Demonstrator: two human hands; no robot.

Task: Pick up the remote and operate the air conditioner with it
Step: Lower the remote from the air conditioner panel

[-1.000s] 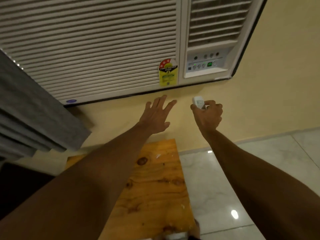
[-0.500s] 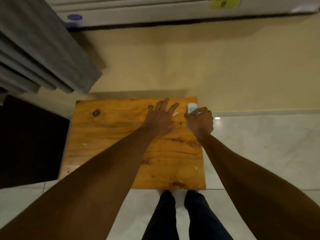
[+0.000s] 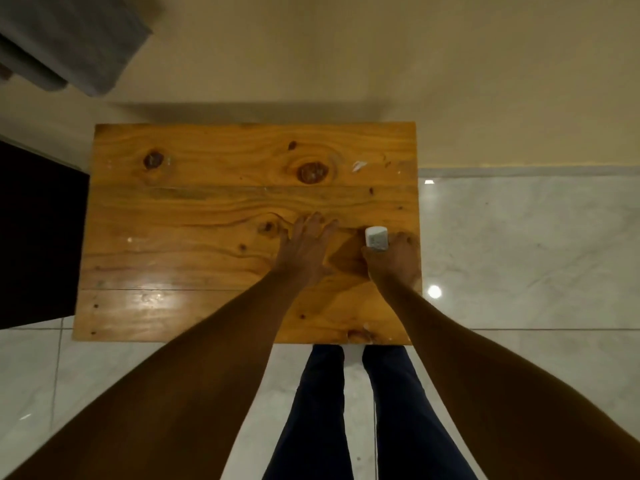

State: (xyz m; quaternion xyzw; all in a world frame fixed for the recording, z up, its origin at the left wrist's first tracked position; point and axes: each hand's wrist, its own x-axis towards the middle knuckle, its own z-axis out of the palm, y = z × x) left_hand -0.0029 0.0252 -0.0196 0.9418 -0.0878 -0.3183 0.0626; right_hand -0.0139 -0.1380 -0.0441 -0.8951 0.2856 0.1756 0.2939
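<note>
A small white remote (image 3: 376, 239) sticks out of my right hand (image 3: 393, 259), whose fingers are closed around its lower end. That hand is over the right side of the wooden table (image 3: 207, 209), near its right edge. My left hand (image 3: 304, 247) hovers just to the left of it, fingers spread and holding nothing, over the table's middle. The air conditioner is out of view.
A grey curtain (image 3: 69, 39) hangs at the top left. A dark piece of furniture (image 3: 38, 237) stands against the table's left side. A cream wall (image 3: 381, 64) rises behind the table. Glossy marble floor (image 3: 536, 254) lies to the right. My legs (image 3: 356, 410) stand at the table's near edge.
The view has tilted down from the air conditioner to the table. Both hands have come down from the wall to just over the tabletop, the right one still holding the remote.
</note>
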